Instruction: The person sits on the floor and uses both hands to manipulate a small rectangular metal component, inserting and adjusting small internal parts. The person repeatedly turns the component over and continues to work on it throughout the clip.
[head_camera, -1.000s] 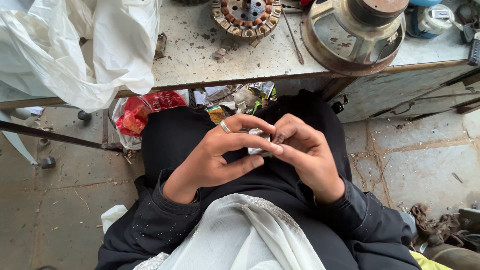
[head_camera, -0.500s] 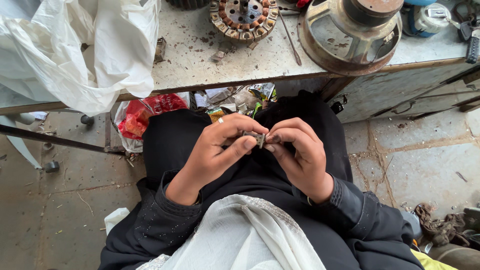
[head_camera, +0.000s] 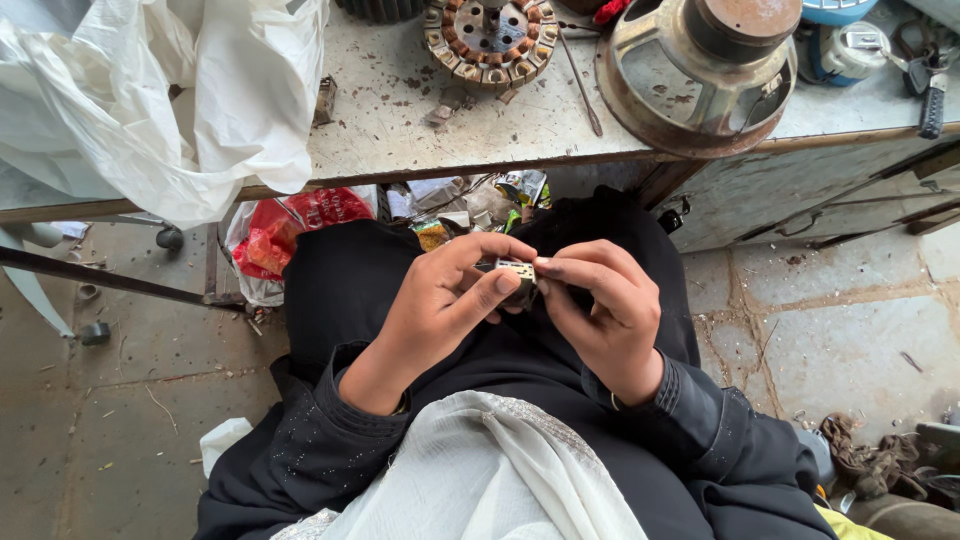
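- A white plastic sheet (head_camera: 150, 100) is draping over the bench's (head_camera: 400, 130) left end and hanging past its front edge.
- Below that edge, a red plastic bag (head_camera: 290, 225) is sitting on the floor beside crumpled wrappers, just left of the person's dark-clothed lap.
- The left hand (head_camera: 440, 310) is hovering above the lap, thumb and forefinger curling around the near side of a small metal part (head_camera: 515, 275); its fingers are grasping the piece rather than lying loose.
- The small metal part, pale and blocky with a dark underside, is sitting between both hands over the lap, in front of the bench and clear of its top.
- The right hand (head_camera: 600, 310) is pinching the part's other side, fingertips bent in tightly against it.
- Near the bench's back edge, a motor stator with copper windings (head_camera: 490, 35) is lying flat, with a thin rod (head_camera: 580, 70) to its right.
- Toward the right end, a rusty round motor housing (head_camera: 700, 70) is resting at the front edge.
- Judging by the grip, the step in hand looks like working on or inspecting the small piece; any next move would call for a steady two-handed pinch and fine fingertip pressure.
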